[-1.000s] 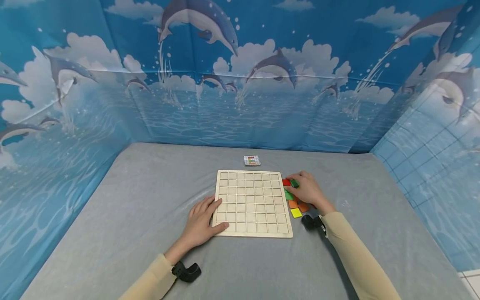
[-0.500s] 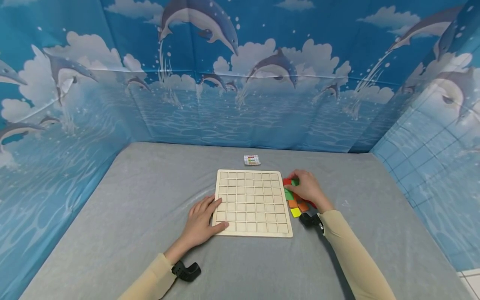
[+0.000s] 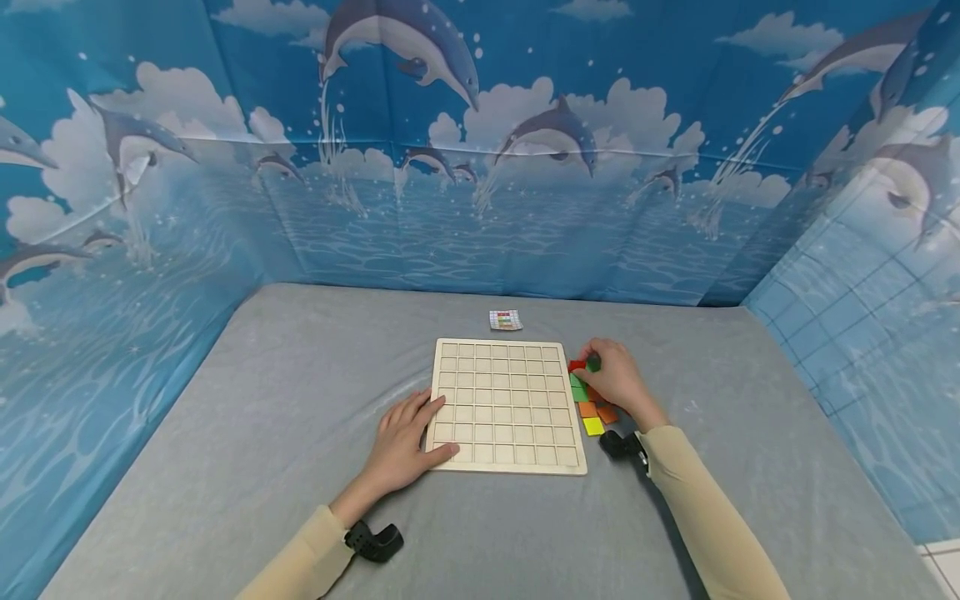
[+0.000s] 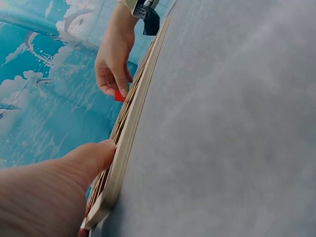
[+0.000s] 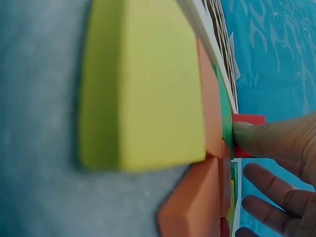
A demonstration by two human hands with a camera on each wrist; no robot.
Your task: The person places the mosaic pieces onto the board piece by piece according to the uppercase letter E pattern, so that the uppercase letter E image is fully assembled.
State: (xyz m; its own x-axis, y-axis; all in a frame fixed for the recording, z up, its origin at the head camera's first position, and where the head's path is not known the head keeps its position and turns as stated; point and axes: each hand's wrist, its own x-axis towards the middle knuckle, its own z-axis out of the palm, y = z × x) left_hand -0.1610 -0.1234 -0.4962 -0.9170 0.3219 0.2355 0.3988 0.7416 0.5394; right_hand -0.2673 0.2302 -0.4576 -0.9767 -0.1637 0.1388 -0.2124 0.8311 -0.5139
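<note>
A pale wooden grid board [image 3: 510, 408] lies flat in the middle of the head view, its squares bare. My left hand [image 3: 401, 446] rests at its lower left corner, thumb on the top face and fingers relaxed along the left edge. Beyond the right edge, my right hand [image 3: 617, 375] pinches a red block [image 5: 252, 119]; the thumb covers part of it. Under and beside that hand are green blocks [image 3: 578, 388], orange blocks [image 3: 587, 409] and a yellow block [image 3: 593, 427]. The yellow one fills much of the right wrist view. The palm hides some pieces.
A small card [image 3: 506, 320] with a coloured grid lies behind the board. Grey cloth [image 3: 315, 358] covers the table. A blue dolphin-print curtain [image 3: 480, 242] stands along the back and both sides.
My right hand has shifted slightly among the pieces, and the red block at its fingertips has turned a little. The left hand and the board have stayed in place.
</note>
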